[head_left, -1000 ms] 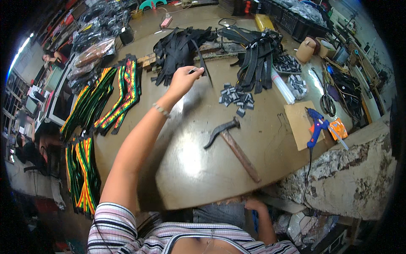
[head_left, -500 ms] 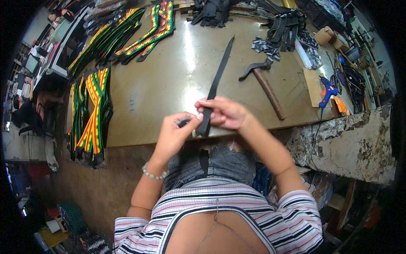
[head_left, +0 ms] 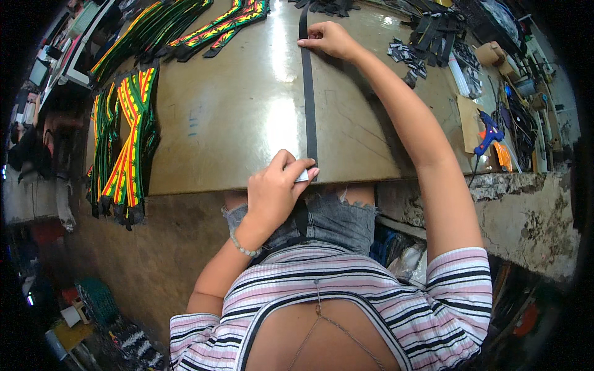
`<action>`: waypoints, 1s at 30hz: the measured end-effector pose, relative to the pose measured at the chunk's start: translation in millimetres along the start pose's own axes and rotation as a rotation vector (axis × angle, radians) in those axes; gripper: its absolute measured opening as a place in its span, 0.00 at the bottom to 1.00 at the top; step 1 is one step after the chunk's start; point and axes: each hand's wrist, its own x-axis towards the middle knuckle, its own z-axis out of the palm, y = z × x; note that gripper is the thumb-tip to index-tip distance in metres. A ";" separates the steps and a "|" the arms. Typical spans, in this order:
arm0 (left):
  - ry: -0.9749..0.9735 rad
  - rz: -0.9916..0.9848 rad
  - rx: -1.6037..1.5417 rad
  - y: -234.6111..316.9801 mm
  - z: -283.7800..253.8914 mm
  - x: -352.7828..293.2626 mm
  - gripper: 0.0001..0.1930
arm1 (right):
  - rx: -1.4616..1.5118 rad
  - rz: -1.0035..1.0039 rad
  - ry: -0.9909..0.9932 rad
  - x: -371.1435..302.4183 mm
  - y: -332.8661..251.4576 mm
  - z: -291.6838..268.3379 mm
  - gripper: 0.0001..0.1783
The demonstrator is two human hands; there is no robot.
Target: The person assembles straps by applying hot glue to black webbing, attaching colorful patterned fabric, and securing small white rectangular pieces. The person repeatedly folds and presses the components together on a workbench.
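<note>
A long black strap (head_left: pixel 310 105) runs straight away from me over the table, from near its front edge to the far side. My left hand (head_left: pixel 274 188) is closed in a pinch at the strap's near end. A small flat, pale silvery piece (head_left: pixel 302 176) shows between its fingers; its kind is hard to make out. Far up the strap, my right hand (head_left: pixel 332 41) pinches the band between thumb and fingers, arm stretched out. The hammer lies mostly hidden behind my right forearm, with part of its head (head_left: pixel 410 78) showing.
Patterned red, yellow and green straps (head_left: pixel 131 136) hang over the table's left edge, with more bundles (head_left: pixel 148 37) behind. Metal clips (head_left: pixel 405 54) and black straps (head_left: pixel 433 37) are piled at the far right. A blue glue gun (head_left: pixel 489 133) lies near the right edge.
My right hand has moved far forward along the strap, which now lies straight and stretched out. My left hand has stayed near the front edge, now at the strap's near end.
</note>
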 end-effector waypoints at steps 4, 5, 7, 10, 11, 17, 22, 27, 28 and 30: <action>-0.037 0.023 0.052 -4.2 4.1 -3.0 0.06 | -0.128 0.240 0.163 16.9 7.6 14.9 0.28; -0.046 0.022 0.056 -4.4 4.9 -4.1 0.06 | -0.060 0.205 0.190 16.6 2.6 14.0 0.26; -0.029 0.043 0.031 -4.3 5.5 -5.7 0.07 | -0.019 0.251 0.300 10.2 -18.3 9.2 0.24; -0.028 0.066 -0.009 -7.0 2.3 -6.1 0.10 | 0.428 0.428 0.214 -54.8 -51.5 -24.2 0.30; -0.035 0.070 -0.024 -8.9 1.0 -5.8 0.12 | 0.262 0.329 0.252 -94.2 -55.7 -43.2 0.32; -0.070 0.181 -0.147 -21.5 -5.1 -5.2 0.15 | -0.204 1.022 1.337 -378.5 16.2 -105.5 0.31; -0.076 0.182 -0.069 -20.7 -1.0 -5.8 0.15 | -0.404 0.870 1.150 -464.8 128.5 -137.2 0.48; -0.062 0.175 -0.053 -19.1 0.2 -6.8 0.12 | -0.196 0.945 1.004 -420.1 138.7 -180.8 0.51; -0.046 0.185 -0.055 -19.4 0.5 -6.6 0.12 | -0.107 0.910 1.013 -400.9 121.6 -181.8 0.47; -0.032 0.176 -0.090 -20.0 1.1 -6.1 0.12 | 0.016 0.764 0.933 -355.1 72.4 -173.8 0.42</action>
